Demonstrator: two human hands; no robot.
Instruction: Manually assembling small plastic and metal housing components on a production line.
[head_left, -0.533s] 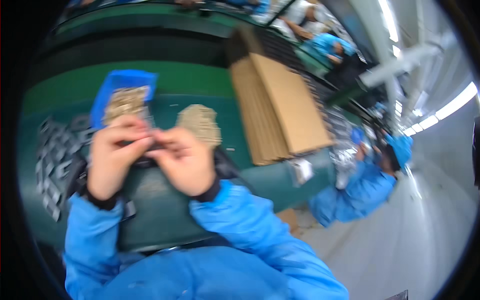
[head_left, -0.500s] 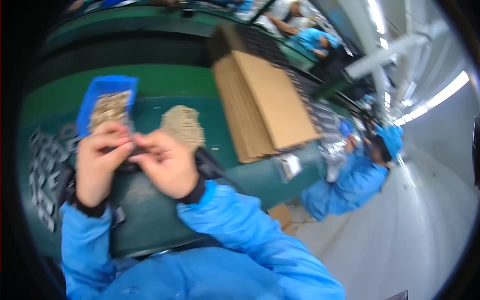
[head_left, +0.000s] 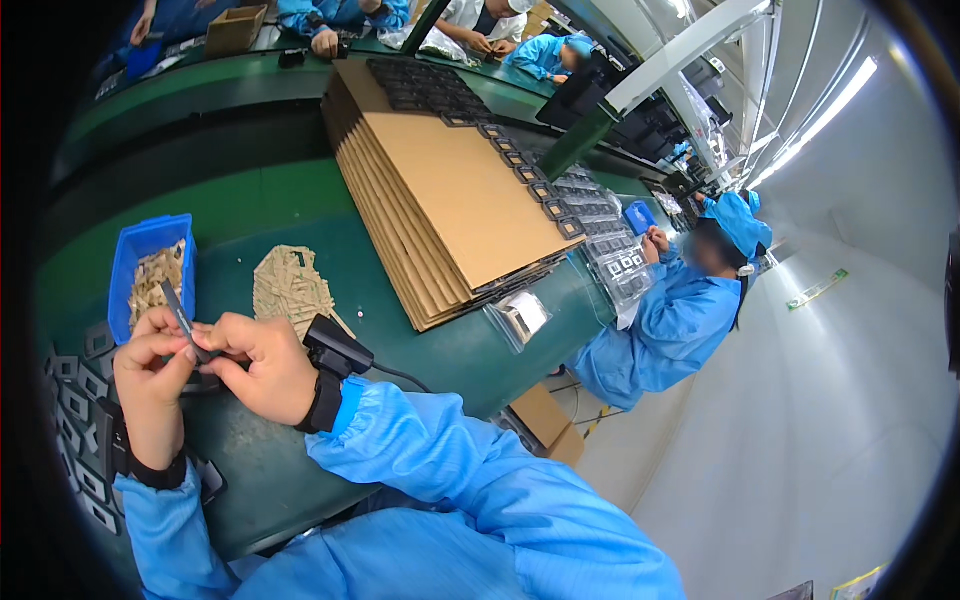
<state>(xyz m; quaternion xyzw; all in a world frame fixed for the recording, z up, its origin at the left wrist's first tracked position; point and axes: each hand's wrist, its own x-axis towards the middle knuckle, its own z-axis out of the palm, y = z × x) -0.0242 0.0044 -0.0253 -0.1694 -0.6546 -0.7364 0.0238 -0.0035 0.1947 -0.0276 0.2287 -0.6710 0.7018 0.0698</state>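
Observation:
Between my hands is a thin dark grey flat piece (head_left: 178,308), tilted upward and seen nearly edge-on. My left hand (head_left: 150,385) pinches it from the left with thumb and fingers. From the other side, the closed fingers of my right hand (head_left: 265,370) grip its lower end. Just beyond them stands a blue bin (head_left: 120,285) holding small tan strips (head_left: 158,275). To the right of the bin, a flat pile of similar tan strips (head_left: 292,290) lies on the green table (head_left: 225,225). Many grey square frames (head_left: 75,405) are spread left of my left wrist.
A stack of cardboard sheets (head_left: 440,200) with rows of black frames (head_left: 545,190) fills the middle back. By my right wrist is a black device (head_left: 337,347) with a cable. A clear bag (head_left: 520,318) lies near the right edge. A co-worker (head_left: 665,310) sits at right.
The view has shifted and sharpened; the cardboard stack and co-worker appear further left. My hands stay together, and the dark piece now shows plainly, pointing up between them.

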